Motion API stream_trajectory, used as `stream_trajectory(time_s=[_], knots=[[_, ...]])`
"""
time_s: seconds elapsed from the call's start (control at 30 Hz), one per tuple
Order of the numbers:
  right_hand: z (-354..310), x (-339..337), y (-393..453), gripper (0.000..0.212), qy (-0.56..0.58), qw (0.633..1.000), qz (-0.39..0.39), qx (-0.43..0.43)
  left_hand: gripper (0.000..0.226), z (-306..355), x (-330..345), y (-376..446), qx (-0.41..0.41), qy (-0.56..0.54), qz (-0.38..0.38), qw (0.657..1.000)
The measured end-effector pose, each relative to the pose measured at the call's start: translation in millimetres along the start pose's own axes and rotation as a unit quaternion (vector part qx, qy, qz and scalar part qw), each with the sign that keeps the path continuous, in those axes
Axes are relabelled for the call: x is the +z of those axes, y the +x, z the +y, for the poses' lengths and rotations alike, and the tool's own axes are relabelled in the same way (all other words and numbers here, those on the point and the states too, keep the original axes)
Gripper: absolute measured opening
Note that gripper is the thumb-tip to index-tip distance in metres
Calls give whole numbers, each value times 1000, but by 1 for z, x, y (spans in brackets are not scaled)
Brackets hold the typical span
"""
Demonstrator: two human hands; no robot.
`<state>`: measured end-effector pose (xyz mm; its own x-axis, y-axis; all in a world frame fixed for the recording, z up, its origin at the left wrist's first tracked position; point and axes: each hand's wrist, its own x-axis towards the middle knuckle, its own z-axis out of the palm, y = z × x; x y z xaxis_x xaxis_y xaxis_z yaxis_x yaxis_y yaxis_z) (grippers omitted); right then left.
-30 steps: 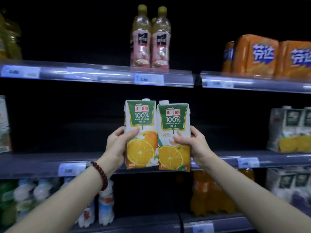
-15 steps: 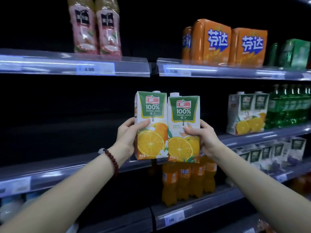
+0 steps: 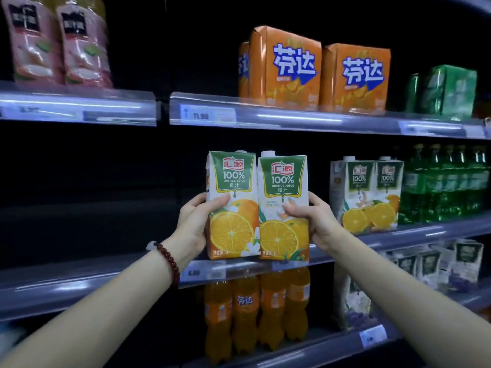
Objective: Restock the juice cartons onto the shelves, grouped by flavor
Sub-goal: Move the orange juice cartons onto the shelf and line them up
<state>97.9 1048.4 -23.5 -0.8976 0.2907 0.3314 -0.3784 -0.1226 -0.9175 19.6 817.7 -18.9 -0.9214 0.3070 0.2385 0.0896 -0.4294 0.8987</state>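
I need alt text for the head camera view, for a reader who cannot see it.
Two hands, left hand and right hand, hold two orange juice cartons side by side before a dark store shelf. Matching cartons stand on that shelf to the right, beside green bottles.

Orange soda packs (image 3: 313, 73) above green bottles (image 3: 449, 181).

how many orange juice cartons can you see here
4. One carton in the left hand at, one in the right hand at, two on the middle shelf at and. More may hide behind.
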Motion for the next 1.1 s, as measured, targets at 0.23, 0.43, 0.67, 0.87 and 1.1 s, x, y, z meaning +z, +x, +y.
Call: stream_trajectory(time_s=[0.23,0.43,0.67,0.87,1.1], knots=[[-18,-50,38,62,-7,999,-43,1,33,-19,51,19,27,-20,49,998],[-9,-76,55,74,16,999,-44,-9,29,-35,72,32,37,-4,60,998],[6,-88,75,85,19,1000,-7,-21,43,-50,79,56,62,22,82,994],[19,-92,92,74,46,999,-19,-1,63,-64,73,73,57,13,81,995],[30,-95,105,62,27,999,-40,-5,60,-77,66,86,55,16,71,996]])
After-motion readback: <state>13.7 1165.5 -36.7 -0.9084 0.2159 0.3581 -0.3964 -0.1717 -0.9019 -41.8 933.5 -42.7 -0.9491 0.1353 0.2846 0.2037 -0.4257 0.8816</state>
